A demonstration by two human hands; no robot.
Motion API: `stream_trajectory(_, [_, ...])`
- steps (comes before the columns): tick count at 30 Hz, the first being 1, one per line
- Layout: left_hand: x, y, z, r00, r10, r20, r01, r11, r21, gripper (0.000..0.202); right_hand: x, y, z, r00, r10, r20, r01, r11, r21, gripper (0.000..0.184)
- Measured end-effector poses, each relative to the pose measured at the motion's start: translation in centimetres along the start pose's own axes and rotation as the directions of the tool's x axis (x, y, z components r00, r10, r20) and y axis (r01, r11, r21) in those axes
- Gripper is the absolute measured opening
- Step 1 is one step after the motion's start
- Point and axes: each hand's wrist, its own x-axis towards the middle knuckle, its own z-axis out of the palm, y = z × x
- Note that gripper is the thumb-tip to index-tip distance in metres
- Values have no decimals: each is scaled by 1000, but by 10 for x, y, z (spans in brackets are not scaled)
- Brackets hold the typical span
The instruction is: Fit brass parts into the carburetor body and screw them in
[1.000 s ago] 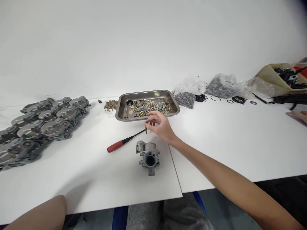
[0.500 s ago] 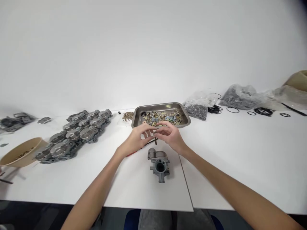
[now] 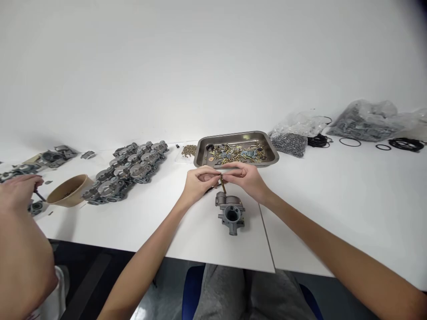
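Between the fingertips of both hands is a thin brass-coloured rod-like part [image 3: 223, 185], pointing downward. My left hand [image 3: 201, 183] pinches its upper end from one side, and my right hand [image 3: 246, 179] meets it from the other with closed fingers. Just below the part, a grey metal carburetor [image 3: 232, 214] stands on the white table, its round bore facing me. The rod's lower tip hangs close to the carburetor's top; whether they touch I cannot tell. A dark slim object lies partly hidden behind my left hand.
Behind my hands is a metal tray [image 3: 274, 155] of small brass and metal parts. Carburetors [image 3: 140, 171] stand in rows to the left, near a tan bowl [image 3: 70, 195]. A co-worker's hand [image 3: 18, 191] holds a dark tool. Plastic bags [image 3: 288, 142] and black rings [image 3: 350, 142] lie right.
The view has shifted, so the table's contents sit higher and farther right. The rod's tip is nearer the carburetor. A co-worker's arm has come into view at the left.
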Motion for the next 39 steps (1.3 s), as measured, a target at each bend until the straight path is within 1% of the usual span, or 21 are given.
stream_trajectory(4, [-4, 2, 3, 999, 30, -37, -28, 999, 41, 25, -2, 0, 2, 1000, 8, -8, -8, 1000, 26, 39])
stream_trajectory(7, [-3, -1, 3, 999, 34, -39, -32, 999, 43, 21, -3, -1, 2, 999, 52, 6, -52, 998, 45, 39])
stream_trajectory(9, [-1, -4, 1, 998, 30, -58, -27, 998, 59, 18, -4, -2, 4, 997, 76, 28, -78, 995, 65, 40])
stream_trajectory(11, [-1, -5, -1, 993, 32, -115, -27, 999, 47, 17, -4, -3, 6, 994, 91, 59, -96, 991, 92, 40])
stream_trajectory(13, [-5, -5, -5, 979, 21, -203, -22, 1000, -3, 17, -6, -4, 9, 992, 107, 62, -112, 990, 84, 38])
stream_trajectory(14, [-10, -4, -7, 966, 6, -257, -16, 999, -39, 18, -6, -4, 10, 993, 110, 52, -113, 992, 61, 36])
stream_trajectory(16, [-27, -1, -9, 929, -44, -368, 7, 995, -101, 22, -8, -3, 12, 993, 106, 55, -106, 994, -5, 29])
stream_trajectory(18, [-50, 1, -10, 885, -106, -454, 41, 988, -150, 24, -10, -2, 13, 984, 115, 139, -109, 993, -52, 26])
stream_trajectory(20, [-74, 0, -6, 855, -157, -494, 67, 978, -195, 24, -12, -1, 14, 956, 130, 261, -111, 990, -87, 28])
stream_trajectory(22, [-94, -2, 2, 843, -194, -502, 76, 967, -244, 22, -14, 1, 16, 932, 114, 345, -76, 990, -123, 29])
stream_trajectory(25, [-106, -6, 15, 837, -237, -494, 85, 947, -310, 21, -15, 3, 18, 926, 65, 372, -4, 987, -161, 31])
stream_trajectory(28, [-106, -8, 22, 831, -268, -487, 88, 928, -361, 20, -15, 4, 19, 933, 65, 354, 0, 983, -181, 33])
stream_trajectory(32, [-101, -7, 22, 816, -282, -505, 74, 917, -393, 20, -15, 2, 20, 934, 93, 346, -26, 981, -194, 33])
stream_trajectory(35, [-100, -6, 22, 807, -286, -517, 56, 908, -415, 23, -15, 1, 20, 937, 92, 336, -19, 976, -215, 34])
stream_trajectory(39, [-101, -7, 28, 778, -324, -539, 43, 883, -468, 26, -15, 2, 21, 941, 113, 320, -44, 976, -213, 36])
